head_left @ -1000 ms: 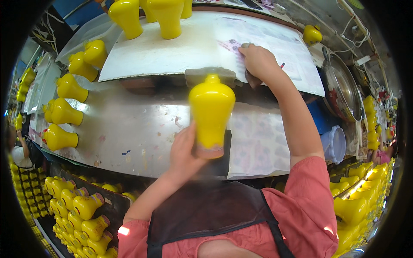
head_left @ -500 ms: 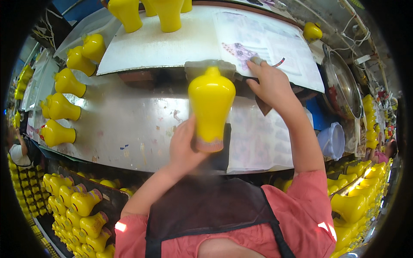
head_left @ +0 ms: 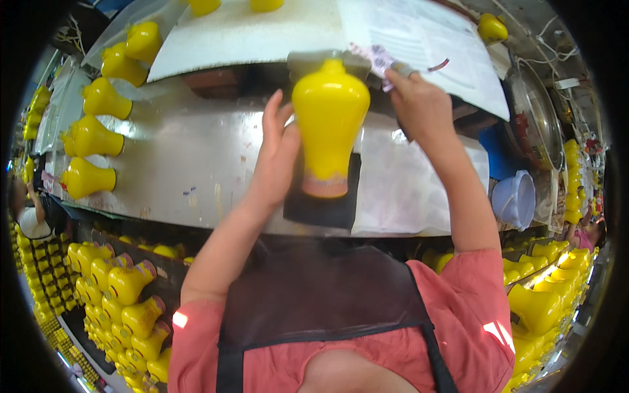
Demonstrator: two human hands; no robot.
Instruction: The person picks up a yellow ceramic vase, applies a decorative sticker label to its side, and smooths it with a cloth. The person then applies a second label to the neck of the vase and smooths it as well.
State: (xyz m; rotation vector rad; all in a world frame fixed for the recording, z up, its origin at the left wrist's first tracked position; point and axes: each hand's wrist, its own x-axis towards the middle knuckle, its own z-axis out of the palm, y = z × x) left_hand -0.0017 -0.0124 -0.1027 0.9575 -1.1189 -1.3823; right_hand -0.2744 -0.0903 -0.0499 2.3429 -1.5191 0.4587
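A glossy yellow vase (head_left: 330,121) is in front of me, its narrow neck at the far end against a grey block (head_left: 298,63). A pale patterned band rings its foot, which is over a dark cloth (head_left: 321,211). My left hand (head_left: 276,154) is at the vase's left side, fingers stretched out and apart; whether it touches the vase is unclear. To the vase's right, my right hand (head_left: 424,110) pinches a floral decal sheet (head_left: 379,57) at the white board's near edge. Something grey covers one fingertip. A dark edge shows beneath that hand, mostly hidden.
Several yellow vases (head_left: 98,136) line the table's left side. The white board (head_left: 249,33) bears wet-looking sheets on its right part. A light-blue bucket (head_left: 514,200) and a round metal pan (head_left: 534,118) are at the right. Racks of yellow vases (head_left: 131,285) flank me.
My left hand has let go of the vase's lower part and moved up its side with fingers spread. My right hand has drawn the floral decal toward the board's near edge. The view has shifted.
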